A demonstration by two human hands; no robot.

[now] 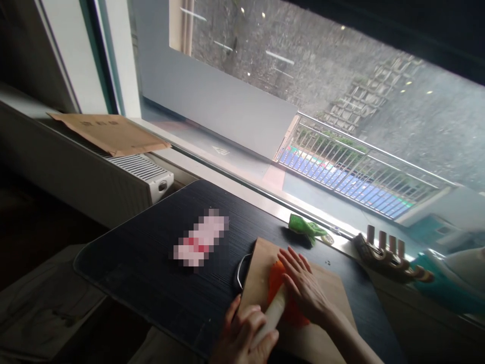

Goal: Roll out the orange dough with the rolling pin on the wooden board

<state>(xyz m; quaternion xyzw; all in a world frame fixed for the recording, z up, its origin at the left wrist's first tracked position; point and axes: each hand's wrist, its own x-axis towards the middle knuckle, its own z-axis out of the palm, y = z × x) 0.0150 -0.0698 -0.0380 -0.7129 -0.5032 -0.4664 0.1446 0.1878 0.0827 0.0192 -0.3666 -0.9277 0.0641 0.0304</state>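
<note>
Two-handed, gripping pale smooth cylinder (273, 314) in L hand (246, 328), slanting fwd-R over flat orange piece (275, 280), laying loosely spread R hand (306, 289) by tip.

A pale cylinder (273, 312) slants over an orange piece (275, 283) — lying on a brown board (336, 296).

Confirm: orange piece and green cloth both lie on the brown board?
Not quite. The head view shows the green cloth off the brown board, at the window-side edge of the dark table. The orange piece does lie on the board.
</note>
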